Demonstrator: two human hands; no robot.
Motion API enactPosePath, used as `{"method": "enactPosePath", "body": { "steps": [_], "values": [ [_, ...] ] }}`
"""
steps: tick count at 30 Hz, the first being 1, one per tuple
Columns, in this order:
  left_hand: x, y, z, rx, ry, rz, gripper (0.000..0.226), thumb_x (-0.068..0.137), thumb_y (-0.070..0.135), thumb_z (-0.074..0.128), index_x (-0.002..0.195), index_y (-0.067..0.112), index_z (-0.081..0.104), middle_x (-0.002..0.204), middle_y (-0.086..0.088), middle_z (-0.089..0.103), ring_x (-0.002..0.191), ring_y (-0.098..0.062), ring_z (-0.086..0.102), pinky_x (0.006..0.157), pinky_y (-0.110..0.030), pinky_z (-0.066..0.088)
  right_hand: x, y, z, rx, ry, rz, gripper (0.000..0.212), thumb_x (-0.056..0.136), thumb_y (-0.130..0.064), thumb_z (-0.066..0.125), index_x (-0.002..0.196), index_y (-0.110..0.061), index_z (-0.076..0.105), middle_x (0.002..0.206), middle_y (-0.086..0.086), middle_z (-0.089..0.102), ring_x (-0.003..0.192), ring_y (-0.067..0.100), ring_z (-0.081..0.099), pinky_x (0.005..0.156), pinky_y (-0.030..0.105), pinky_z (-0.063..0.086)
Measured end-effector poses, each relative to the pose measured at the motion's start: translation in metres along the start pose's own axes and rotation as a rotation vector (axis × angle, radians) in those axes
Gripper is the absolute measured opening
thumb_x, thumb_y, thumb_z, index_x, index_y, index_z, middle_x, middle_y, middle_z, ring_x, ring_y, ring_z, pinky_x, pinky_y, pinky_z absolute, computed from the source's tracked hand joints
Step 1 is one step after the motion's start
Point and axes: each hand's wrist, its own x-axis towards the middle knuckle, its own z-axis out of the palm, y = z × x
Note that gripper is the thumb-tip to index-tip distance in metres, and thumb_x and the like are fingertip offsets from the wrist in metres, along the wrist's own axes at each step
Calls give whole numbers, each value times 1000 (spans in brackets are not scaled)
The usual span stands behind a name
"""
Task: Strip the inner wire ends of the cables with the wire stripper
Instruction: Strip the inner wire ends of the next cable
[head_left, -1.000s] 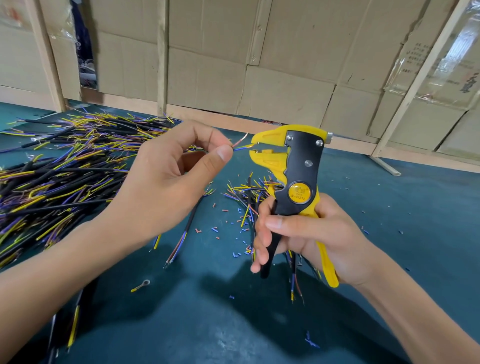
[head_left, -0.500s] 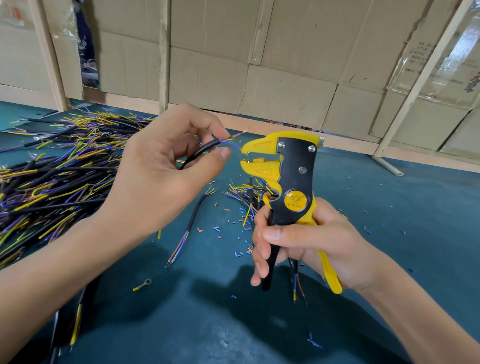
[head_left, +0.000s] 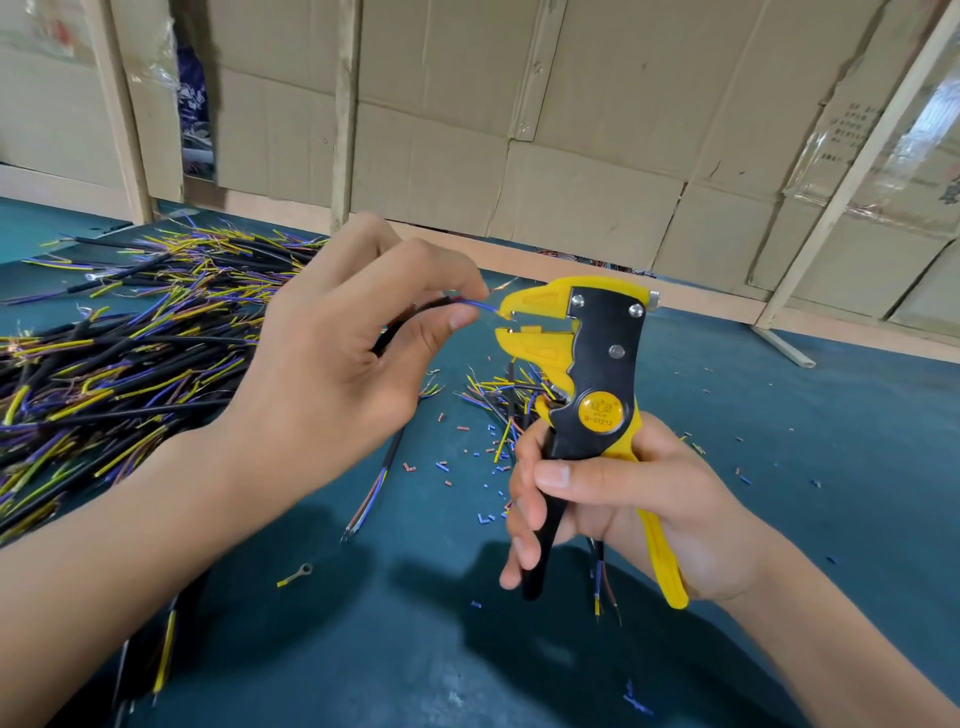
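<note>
My right hand (head_left: 618, 499) grips the handles of a yellow and black wire stripper (head_left: 597, 364), held upright with its jaws pointing left and slightly apart. My left hand (head_left: 337, 364) pinches a black cable (head_left: 410, 319) between thumb and fingers. The cable's blue inner wire (head_left: 483, 306) reaches right to the mouth of the jaws. A bare copper strand shows just above the jaws.
A large heap of black cables (head_left: 119, 353) with yellow, blue and brown wire ends lies at the left on the teal table (head_left: 831, 467). A smaller bunch of cables (head_left: 498, 395) lies behind the stripper. Bits of cut insulation and a ring terminal (head_left: 296, 576) lie scattered. Cardboard walls stand behind.
My left hand has turned the cable and brought its blue wire to the stripper's jaws. The stripper has stayed upright in my right hand and shifted slightly.
</note>
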Motion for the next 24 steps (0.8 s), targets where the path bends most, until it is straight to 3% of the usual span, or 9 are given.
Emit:
{"method": "enactPosePath", "body": {
  "steps": [3, 9, 13, 17, 21, 24],
  "values": [
    [0, 1, -1, 23, -11, 12, 9, 99, 11, 61, 101, 12, 69, 89, 6, 42, 68, -6, 54, 64, -15, 38, 1, 0, 1, 8, 2, 0, 11, 92, -8, 62, 90, 3, 61, 80, 17, 59, 70, 35, 61, 73, 59, 55],
    [-1, 0, 2, -10, -27, -31, 9, 100, 12, 59, 105, 14, 66, 93, 12, 42, 73, -1, 55, 66, -17, 42, 3, -1, 1, 10, 32, -8, 19, 92, -11, 62, 85, 6, 56, 79, 19, 57, 69, 35, 62, 72, 60, 56],
    [-2, 3, 6, -164, -57, -118, 16, 99, 14, 58, 102, 29, 54, 89, 5, 51, 68, -12, 54, 64, -23, 40, 9, 5, 9, 41, 292, -151, 17, 91, -14, 68, 85, 1, 62, 77, 20, 58, 67, 37, 61, 68, 58, 57],
    [-7, 11, 13, -214, -124, -127, 15, 97, 10, 58, 98, 25, 54, 86, 3, 51, 66, -11, 53, 65, -20, 37, 12, 7, 9, 10, 516, -351, 8, 85, -11, 70, 83, -5, 65, 77, 19, 60, 69, 37, 62, 71, 53, 58],
    [-13, 18, 22, -196, -188, -102, 11, 97, 8, 56, 97, 19, 56, 86, 7, 45, 68, -9, 50, 67, -15, 35, 9, 3, 7, -31, 498, -440, 22, 77, -1, 77, 89, -16, 66, 104, 16, 74, 74, 37, 70, 78, 52, 58],
    [-16, 21, 25, -342, -253, -194, 15, 98, 12, 54, 98, 27, 51, 79, 7, 45, 65, -10, 46, 62, -14, 33, 10, 2, 8, -75, 501, -489, 27, 79, 9, 73, 91, -12, 61, 103, 15, 74, 77, 40, 70, 81, 57, 58]
  ]
}}
